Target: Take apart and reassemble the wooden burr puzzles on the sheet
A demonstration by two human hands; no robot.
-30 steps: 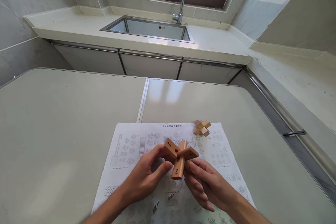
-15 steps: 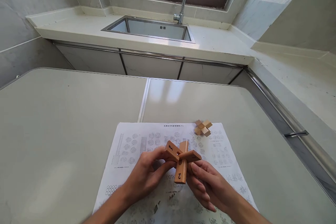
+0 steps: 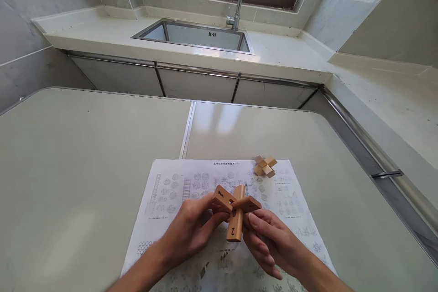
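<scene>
A brown wooden burr puzzle [image 3: 235, 212], made of interlocked bars with numbers on them, is held above a printed sheet. My left hand [image 3: 195, 221] pinches its left side between thumb and fingers. On the other side, my right hand [image 3: 268, 239] grips a lower right piece between thumb and index finger, its remaining fingers loosely extended. The bar marked 2 points toward me. The puzzle's underside and some fingertips are hidden. A smaller, lighter wooden burr puzzle [image 3: 264, 166] rests at the sheet's upper right edge.
The paper sheet [image 3: 205, 169] with printed diagrams lies on a pale table [image 3: 102, 155] with a seam down its middle. Beyond the table stand a counter [image 3: 273, 52] with a sink [image 3: 191, 36] and a faucet [image 3: 236, 18] under a window.
The brown puzzle has tilted very slightly, its number 2 end dipping a little toward me. Both hands keep nearly the same grip, and the lighter puzzle stays put.
</scene>
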